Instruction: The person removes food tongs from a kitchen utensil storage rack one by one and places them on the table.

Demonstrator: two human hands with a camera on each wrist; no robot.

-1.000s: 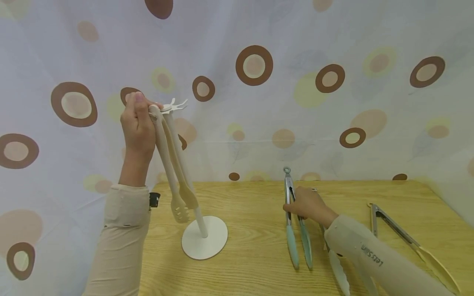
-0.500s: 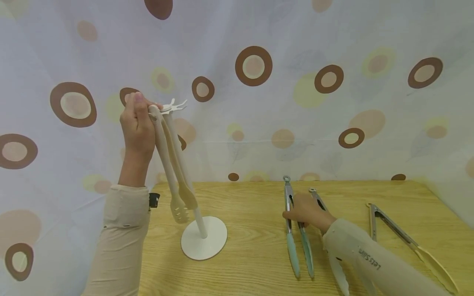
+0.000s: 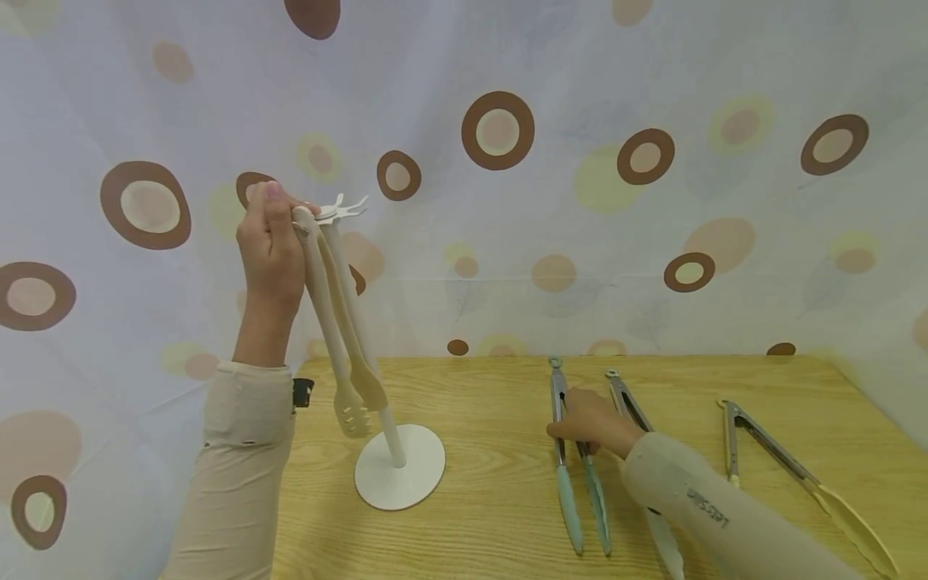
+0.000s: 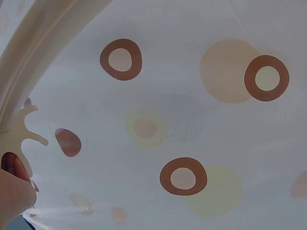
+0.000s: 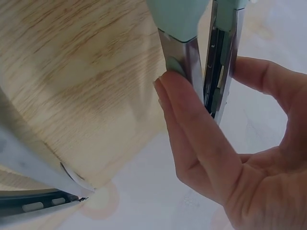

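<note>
My left hand [image 3: 271,250] grips the hooked top of a white utensil stand [image 3: 420,487], tilted slightly leftward at the top. Close by the fingers, cream tongs [image 3: 368,391] hang along the pole, heads down. In the left wrist view, the fingers curl at the stand's branching hook plate [image 4: 19,139]. Over on the right, my right hand [image 3: 594,423] pinches metal tongs with teal tips [image 3: 569,503], partly spread. The right wrist view has fingertips on one metal arm and the thumb on the other arm of these teal tongs [image 5: 180,19].
Metal tongs with pale green tips [image 3: 663,544] lie right of the right hand, partly under the sleeve. Farther right are tongs with yellow tips [image 3: 848,515]. A patterned curtain [image 3: 500,234] rises behind the wooden table [image 3: 493,499].
The right hand has drawn the teal tongs nearer to me and slightly left. More of the pale green tongs shows now. Left hand, stand and cream tongs stay put.
</note>
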